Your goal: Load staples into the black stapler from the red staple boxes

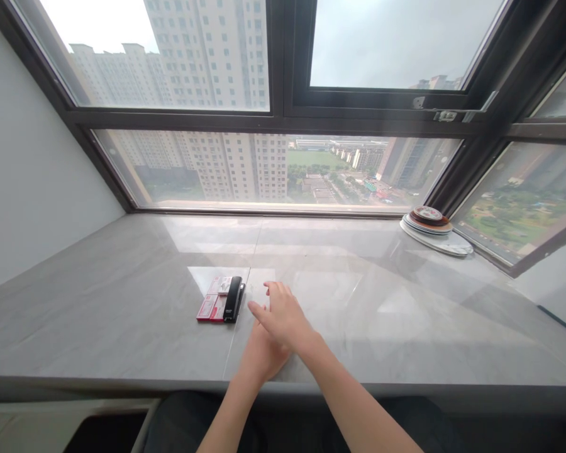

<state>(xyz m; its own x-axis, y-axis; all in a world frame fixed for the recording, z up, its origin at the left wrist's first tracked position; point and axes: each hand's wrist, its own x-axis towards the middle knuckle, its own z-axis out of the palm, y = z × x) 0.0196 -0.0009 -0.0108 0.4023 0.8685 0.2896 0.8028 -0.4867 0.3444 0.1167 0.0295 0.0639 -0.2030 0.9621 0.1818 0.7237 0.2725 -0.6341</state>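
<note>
Grey counter (122, 333) under hands: R hand (285, 318) loosely open, no visible hold, crosses over L hand (266, 355); L grip hidden, can't tell. Stapler (233, 301) just left, nearer R, long axis approx. front-to-back edge, alongside red boxes (207, 307).

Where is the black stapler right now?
Head view: the black stapler lies on the grey windowsill, left of the right hand, beside the red-and-white boxes.

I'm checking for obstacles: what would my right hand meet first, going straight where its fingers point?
Your right hand would probably meet the lower window frame, across the countertop; the black stapler lies left of that line, though depth is unclear.
</note>
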